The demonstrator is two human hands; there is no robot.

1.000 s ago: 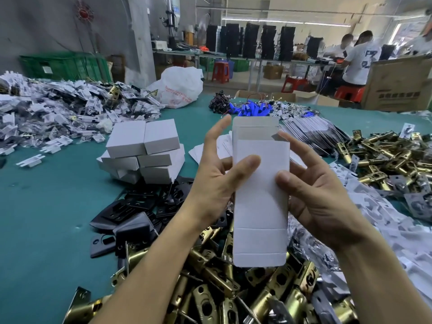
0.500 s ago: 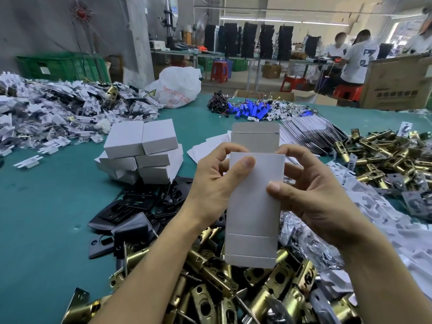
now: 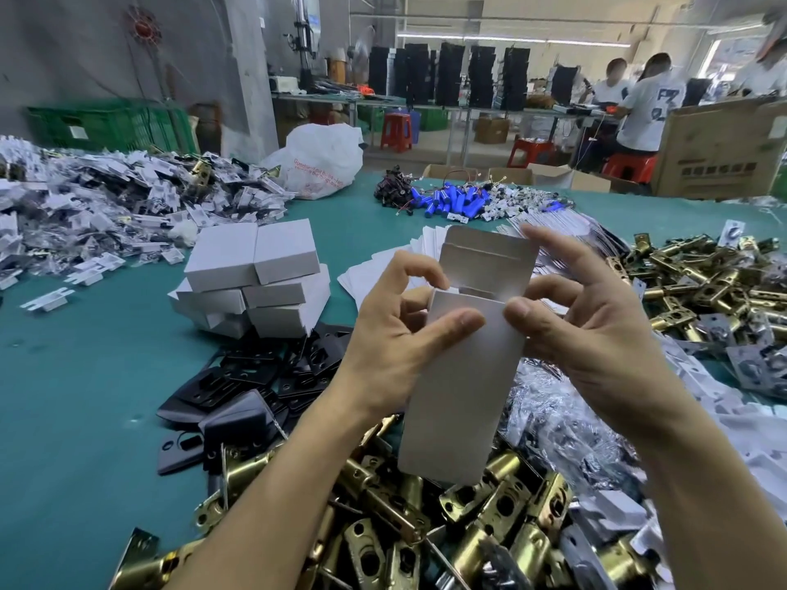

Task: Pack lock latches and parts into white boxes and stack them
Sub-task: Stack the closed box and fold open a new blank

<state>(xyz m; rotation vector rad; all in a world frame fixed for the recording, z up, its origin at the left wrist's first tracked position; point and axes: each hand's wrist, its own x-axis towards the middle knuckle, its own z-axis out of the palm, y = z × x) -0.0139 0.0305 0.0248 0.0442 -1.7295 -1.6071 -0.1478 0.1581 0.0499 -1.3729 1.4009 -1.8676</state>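
A heap of bagged parts (image 3: 106, 206) lies at the far left on the green table (image 3: 85, 398). Right of it sits a stack (image 3: 251, 278) of closed white boxes, with black plates (image 3: 255, 376) just in front of it. In the middle, the left hand (image 3: 396, 330) pinches the box (image 3: 464, 376) at its left edge, thumb flat on the front panel and fingers curled behind. The box is held upright in the air above the brass latches (image 3: 404, 525), its top flap open and standing up. White blanks (image 3: 383, 270) lie flat on the table behind it. The right hand (image 3: 596, 334) pinches the box's upper right edge, thumb on the front and index finger raised beside the flap. A second latch heap (image 3: 702, 283) lies at the far right.
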